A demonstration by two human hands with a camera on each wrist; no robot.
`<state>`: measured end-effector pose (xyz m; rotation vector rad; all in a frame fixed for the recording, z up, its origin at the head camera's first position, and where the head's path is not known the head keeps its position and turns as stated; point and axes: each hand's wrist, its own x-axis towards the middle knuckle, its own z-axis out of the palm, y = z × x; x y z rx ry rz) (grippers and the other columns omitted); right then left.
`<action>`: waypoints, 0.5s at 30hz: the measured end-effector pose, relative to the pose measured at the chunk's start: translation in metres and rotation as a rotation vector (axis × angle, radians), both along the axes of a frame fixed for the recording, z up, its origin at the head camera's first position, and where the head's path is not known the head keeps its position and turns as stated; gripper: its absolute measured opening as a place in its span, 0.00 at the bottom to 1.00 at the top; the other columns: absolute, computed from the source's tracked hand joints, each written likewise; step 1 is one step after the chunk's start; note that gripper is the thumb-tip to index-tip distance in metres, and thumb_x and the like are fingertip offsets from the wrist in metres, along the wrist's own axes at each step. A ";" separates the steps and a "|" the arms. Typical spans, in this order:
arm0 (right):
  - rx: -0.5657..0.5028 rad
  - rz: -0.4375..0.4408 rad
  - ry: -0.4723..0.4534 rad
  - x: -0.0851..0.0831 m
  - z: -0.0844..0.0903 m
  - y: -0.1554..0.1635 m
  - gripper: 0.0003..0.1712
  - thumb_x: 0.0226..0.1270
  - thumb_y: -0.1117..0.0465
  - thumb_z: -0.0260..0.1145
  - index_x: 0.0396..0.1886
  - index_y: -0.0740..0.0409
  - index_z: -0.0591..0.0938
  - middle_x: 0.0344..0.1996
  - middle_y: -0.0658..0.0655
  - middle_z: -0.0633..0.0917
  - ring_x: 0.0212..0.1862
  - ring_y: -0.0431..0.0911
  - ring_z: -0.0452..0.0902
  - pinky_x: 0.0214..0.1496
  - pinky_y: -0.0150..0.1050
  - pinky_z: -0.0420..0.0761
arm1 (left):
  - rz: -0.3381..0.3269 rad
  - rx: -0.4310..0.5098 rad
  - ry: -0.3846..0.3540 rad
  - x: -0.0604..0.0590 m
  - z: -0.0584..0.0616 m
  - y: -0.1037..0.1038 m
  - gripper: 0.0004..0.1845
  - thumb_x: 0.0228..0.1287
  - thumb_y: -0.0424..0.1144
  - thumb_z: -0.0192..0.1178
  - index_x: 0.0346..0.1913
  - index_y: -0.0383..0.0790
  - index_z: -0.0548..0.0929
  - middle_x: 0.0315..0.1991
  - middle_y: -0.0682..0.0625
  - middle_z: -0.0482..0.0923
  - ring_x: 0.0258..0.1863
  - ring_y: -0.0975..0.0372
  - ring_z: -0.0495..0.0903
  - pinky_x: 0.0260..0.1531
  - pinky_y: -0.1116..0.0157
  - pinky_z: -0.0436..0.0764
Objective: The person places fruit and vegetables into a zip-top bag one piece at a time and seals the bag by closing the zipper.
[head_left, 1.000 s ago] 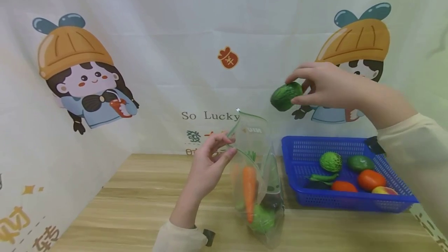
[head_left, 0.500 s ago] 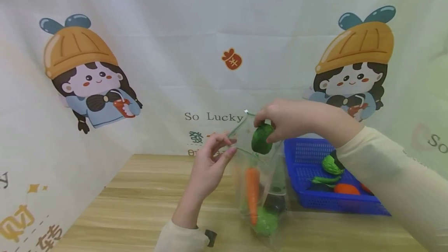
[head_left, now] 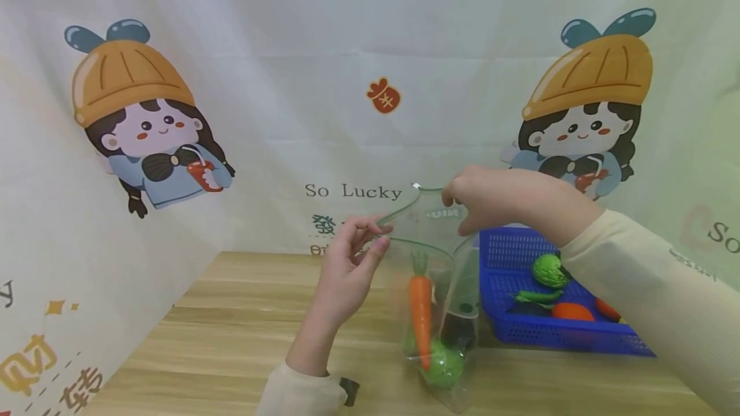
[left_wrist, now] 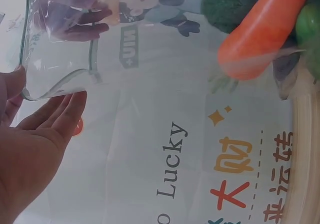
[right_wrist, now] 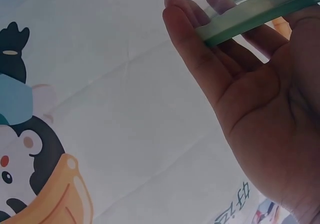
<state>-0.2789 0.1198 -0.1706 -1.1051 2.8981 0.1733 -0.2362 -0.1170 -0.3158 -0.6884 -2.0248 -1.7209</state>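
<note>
A clear zip bag point(head_left: 430, 236) with a green-edged mouth stands upright on the wooden table, its mouth spread. My left hand point(head_left: 349, 268) pinches the near left rim between thumb and fingers. My right hand point(head_left: 485, 201) is at the right side of the mouth, thumb and fingers apart with no vegetable between them. In the right wrist view, the green zip strip point(right_wrist: 265, 13) crosses its extended fingers. Inside the bag show a carrot point(head_left: 421, 313), a pale green round vegetable point(head_left: 444, 364) and a dark item point(head_left: 459, 329). The left wrist view shows a dark green rounded vegetable point(left_wrist: 227, 6) beside the carrot.
A blue plastic basket point(head_left: 503, 332) stands right of the bag, partly covered by the right sleeve. It holds a green leafy ball point(head_left: 549, 270), green chili peppers point(head_left: 537, 297) and a red-orange round item point(head_left: 572, 312). A printed cloth point(head_left: 289, 114) hangs behind the table.
My right hand came left and down from above the basket to the bag's mouth and let go of the dark green vegetable. My left hand kept its pinch on the rim.
</note>
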 end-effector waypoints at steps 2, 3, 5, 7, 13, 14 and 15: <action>0.000 0.005 0.003 0.001 0.000 0.000 0.24 0.66 0.62 0.77 0.59 0.65 0.85 0.55 0.64 0.89 0.58 0.58 0.86 0.61 0.53 0.88 | 0.000 -0.001 -0.001 0.000 0.000 0.000 0.08 0.79 0.33 0.60 0.52 0.33 0.73 0.73 0.39 0.77 0.71 0.47 0.81 0.67 0.60 0.84; -0.002 0.010 0.006 0.001 -0.001 0.000 0.23 0.66 0.62 0.77 0.59 0.65 0.85 0.55 0.64 0.89 0.58 0.57 0.86 0.61 0.53 0.88 | 0.000 -0.001 -0.002 0.000 0.000 0.000 0.08 0.79 0.33 0.60 0.52 0.33 0.74 0.73 0.39 0.77 0.71 0.47 0.81 0.67 0.60 0.84; -0.008 0.022 0.006 0.001 -0.001 0.001 0.22 0.68 0.61 0.75 0.59 0.64 0.85 0.54 0.64 0.89 0.58 0.57 0.86 0.60 0.53 0.88 | -0.001 -0.001 -0.004 0.001 0.000 0.001 0.09 0.79 0.33 0.60 0.52 0.33 0.74 0.73 0.39 0.77 0.71 0.47 0.81 0.66 0.60 0.84; -0.024 0.053 0.005 0.000 -0.001 0.002 0.19 0.72 0.60 0.73 0.58 0.63 0.86 0.52 0.62 0.90 0.55 0.55 0.87 0.59 0.51 0.88 | -0.006 -0.001 -0.006 0.001 0.000 0.001 0.09 0.79 0.33 0.61 0.53 0.33 0.74 0.72 0.38 0.77 0.71 0.47 0.81 0.66 0.61 0.84; -0.238 0.156 -0.010 -0.012 -0.001 0.016 0.12 0.82 0.62 0.62 0.57 0.56 0.86 0.53 0.55 0.89 0.53 0.49 0.86 0.57 0.50 0.89 | -0.017 0.003 -0.011 0.000 0.000 0.002 0.11 0.78 0.33 0.62 0.54 0.32 0.75 0.68 0.36 0.79 0.71 0.47 0.80 0.66 0.61 0.84; -0.285 0.163 0.006 -0.015 -0.001 0.019 0.12 0.82 0.63 0.61 0.57 0.56 0.86 0.55 0.56 0.88 0.54 0.49 0.85 0.57 0.50 0.89 | -0.017 0.003 -0.011 0.000 0.000 0.002 0.11 0.78 0.33 0.62 0.54 0.32 0.75 0.68 0.36 0.79 0.71 0.47 0.80 0.66 0.61 0.84; -0.329 0.164 0.029 -0.018 -0.002 0.022 0.13 0.83 0.63 0.60 0.59 0.56 0.85 0.56 0.57 0.87 0.55 0.50 0.85 0.57 0.51 0.89 | -0.018 0.002 -0.011 0.000 0.000 0.002 0.10 0.78 0.33 0.62 0.54 0.32 0.75 0.68 0.36 0.79 0.71 0.47 0.80 0.66 0.61 0.84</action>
